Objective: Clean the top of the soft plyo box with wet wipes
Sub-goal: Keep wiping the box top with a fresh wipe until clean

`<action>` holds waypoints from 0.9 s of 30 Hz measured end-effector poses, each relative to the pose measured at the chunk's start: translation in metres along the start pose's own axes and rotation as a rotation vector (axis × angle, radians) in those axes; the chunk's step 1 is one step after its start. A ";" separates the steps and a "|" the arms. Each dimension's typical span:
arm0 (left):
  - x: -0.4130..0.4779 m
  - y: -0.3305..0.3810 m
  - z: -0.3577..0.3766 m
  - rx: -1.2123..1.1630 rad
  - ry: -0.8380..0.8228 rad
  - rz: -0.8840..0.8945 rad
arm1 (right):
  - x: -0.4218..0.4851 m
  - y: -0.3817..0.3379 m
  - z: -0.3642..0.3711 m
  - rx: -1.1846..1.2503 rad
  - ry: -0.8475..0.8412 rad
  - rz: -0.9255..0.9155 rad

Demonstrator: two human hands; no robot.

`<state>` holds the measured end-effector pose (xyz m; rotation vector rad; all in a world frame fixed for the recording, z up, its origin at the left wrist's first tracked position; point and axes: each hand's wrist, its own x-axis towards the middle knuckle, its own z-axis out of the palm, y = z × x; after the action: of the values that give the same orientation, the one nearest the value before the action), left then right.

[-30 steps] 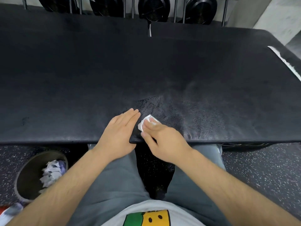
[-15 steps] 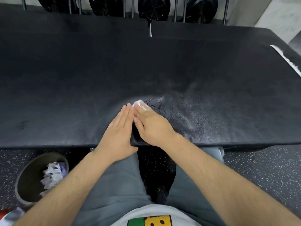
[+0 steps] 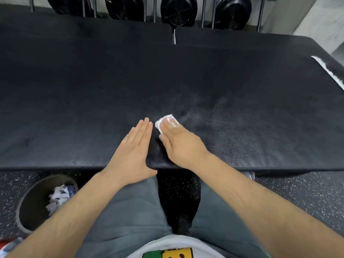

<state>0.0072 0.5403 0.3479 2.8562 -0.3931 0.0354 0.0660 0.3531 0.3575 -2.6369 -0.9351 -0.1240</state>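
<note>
The black soft plyo box (image 3: 93,94) fills the view, with a wet sheen right of its middle near the front edge. A small folded white wet wipe (image 3: 163,121) lies on the top, pressed flat under the straight fingers of my right hand (image 3: 178,144). My left hand (image 3: 134,151) lies flat on the box just to the left of it, fingers straight and together, holding nothing.
A round dark bin (image 3: 44,200) with crumpled used wipes stands on the speckled floor at lower left. Black weight plates (image 3: 176,11) sit on a rack behind the box. A white strip (image 3: 329,71) runs along the box's right edge.
My right hand has pushed the wipe away from the front edge, further up the box top. My left hand slid slightly forward and stayed flat.
</note>
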 end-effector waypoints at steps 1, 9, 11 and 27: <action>0.000 0.000 0.000 0.009 -0.026 0.004 | -0.005 0.010 -0.004 -0.042 -0.016 0.026; 0.012 -0.002 0.003 0.095 -0.122 0.098 | -0.014 0.007 0.012 -0.155 -0.086 -0.002; 0.015 -0.003 0.002 0.100 -0.154 0.118 | -0.024 0.024 -0.002 -0.089 -0.057 0.064; 0.063 -0.002 -0.021 -0.055 0.150 -0.033 | -0.011 0.050 -0.011 -0.099 0.053 0.233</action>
<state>0.0685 0.5313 0.3709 2.7819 -0.3110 0.2282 0.0889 0.3067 0.3515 -2.7952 -0.6136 -0.1862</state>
